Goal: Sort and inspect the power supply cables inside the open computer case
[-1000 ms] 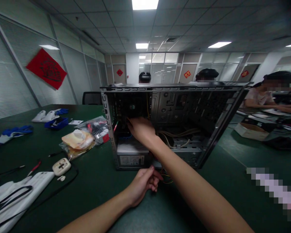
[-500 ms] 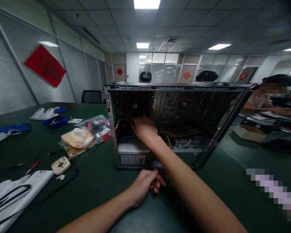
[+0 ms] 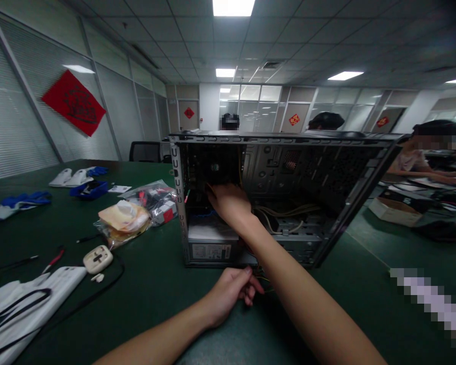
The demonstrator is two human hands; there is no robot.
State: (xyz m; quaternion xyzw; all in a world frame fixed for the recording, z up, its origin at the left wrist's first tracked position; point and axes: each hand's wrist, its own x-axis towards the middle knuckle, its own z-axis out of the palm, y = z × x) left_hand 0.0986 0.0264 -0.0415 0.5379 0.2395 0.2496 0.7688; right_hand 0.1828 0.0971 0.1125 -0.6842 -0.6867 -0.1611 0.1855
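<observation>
An open computer case [image 3: 253, 136] lies in front of me with its inside facing me. My right hand [image 3: 228, 203] reaches into its left half, fingers curled against the dark parts below a round fan-like part [image 3: 215, 167]; the fingertips and whatever they grip are hidden. Just below is the power supply [image 3: 211, 251] with its white label. My left hand [image 3: 235, 291] rests on the table before the case, its fingers closed at some thin yellowish wires [image 3: 265, 278] that come out near the front edge. My right forearm covers part of those wires.
Pale cables [image 3: 285, 210] run along the case floor. To the left lie a plastic bag with parts [image 3: 159, 203], a tissue pack [image 3: 123, 218], a blue tray [image 3: 88, 190], gloves [image 3: 26, 199], a cream-coloured case [image 3: 98, 259] and a white keyboard [image 3: 53, 304]. People sit beyond; a box [image 3: 395, 210] stands right.
The whole view has shifted slightly, so the case appears a little further right. Both hands keep nearly the same places, the right inside the case and the left at the wires.
</observation>
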